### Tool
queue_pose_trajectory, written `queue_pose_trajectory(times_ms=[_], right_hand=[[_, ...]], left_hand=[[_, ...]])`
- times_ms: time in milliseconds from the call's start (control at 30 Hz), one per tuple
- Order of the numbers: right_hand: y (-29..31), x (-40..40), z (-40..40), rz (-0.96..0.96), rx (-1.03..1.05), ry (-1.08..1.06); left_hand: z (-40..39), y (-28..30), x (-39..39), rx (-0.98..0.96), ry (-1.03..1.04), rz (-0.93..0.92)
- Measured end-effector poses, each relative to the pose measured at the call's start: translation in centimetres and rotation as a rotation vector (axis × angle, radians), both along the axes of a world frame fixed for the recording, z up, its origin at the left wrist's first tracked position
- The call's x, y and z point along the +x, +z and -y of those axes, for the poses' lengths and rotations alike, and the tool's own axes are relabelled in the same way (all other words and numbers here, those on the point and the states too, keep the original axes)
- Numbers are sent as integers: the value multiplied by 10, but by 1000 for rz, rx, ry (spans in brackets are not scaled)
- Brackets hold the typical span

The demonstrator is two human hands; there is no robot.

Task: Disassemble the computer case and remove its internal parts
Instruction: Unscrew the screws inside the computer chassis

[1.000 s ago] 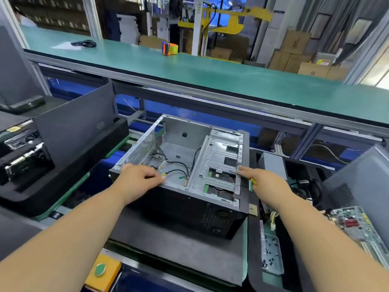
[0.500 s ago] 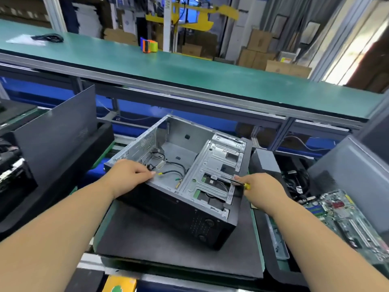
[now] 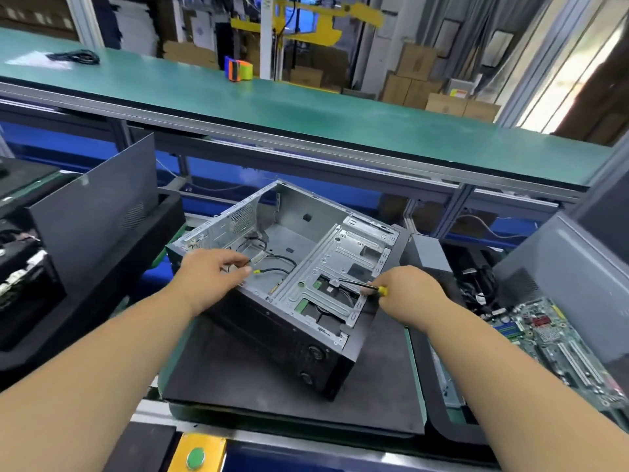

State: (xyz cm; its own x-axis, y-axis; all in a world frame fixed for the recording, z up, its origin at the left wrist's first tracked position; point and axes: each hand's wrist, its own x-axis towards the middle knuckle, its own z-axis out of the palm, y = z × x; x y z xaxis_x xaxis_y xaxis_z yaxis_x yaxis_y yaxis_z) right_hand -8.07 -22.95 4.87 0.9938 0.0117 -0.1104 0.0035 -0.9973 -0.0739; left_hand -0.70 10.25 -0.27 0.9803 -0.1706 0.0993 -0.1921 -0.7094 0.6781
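An open computer case [image 3: 299,338] lies on its side on a dark mat [image 3: 238,376], its side panel off. Inside are a bare metal floor, a few black cables [image 3: 275,260] with yellow tips, and a metal drive cage [image 3: 340,264]. My left hand [image 3: 207,270] grips the case's near left rim, fingers curled over the edge toward the cables. My right hand [image 3: 408,291] holds a screwdriver [image 3: 360,285] with a yellow and black handle, its shaft pointing left onto the drive cage.
A green motherboard [image 3: 551,342] lies in a tray at right, beside a grey panel [image 3: 561,260]. Another grey panel [image 3: 95,206] leans in a black tray at left. A green conveyor [image 3: 306,107] runs behind. A yellow box with a green button [image 3: 195,458] sits at the near edge.
The case has turned so its near corner points more toward me. My left hand stays on the rim. My right hand has drawn back a little with the screwdriver.
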Motion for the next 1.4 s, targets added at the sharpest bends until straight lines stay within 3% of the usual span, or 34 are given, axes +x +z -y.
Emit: queue_pose_trajectory(times_ms=[100,167,333,433,600,1033,1400], right_hand=[[3,7,5,6,-24,33],[3,13,12,22,11,47],[-7,42,43,69,58,89],[-13,60,65,-6,26,104],[-24,66,86,-17,-25,203],[-45,34,100,58,72,182],[-42,9,100,120,86,131]], left_hand=[[29,-2,-24,131,61,135],[52,-3,-42,158,136,106],[101,0,-84,45,442,-197],[123,-1,-101,-53,502,-361],[141,-10,-110,-264,444,-446],[112,-22,-100,-272,303,-373],[65,-28,-60,-480,107,-472]])
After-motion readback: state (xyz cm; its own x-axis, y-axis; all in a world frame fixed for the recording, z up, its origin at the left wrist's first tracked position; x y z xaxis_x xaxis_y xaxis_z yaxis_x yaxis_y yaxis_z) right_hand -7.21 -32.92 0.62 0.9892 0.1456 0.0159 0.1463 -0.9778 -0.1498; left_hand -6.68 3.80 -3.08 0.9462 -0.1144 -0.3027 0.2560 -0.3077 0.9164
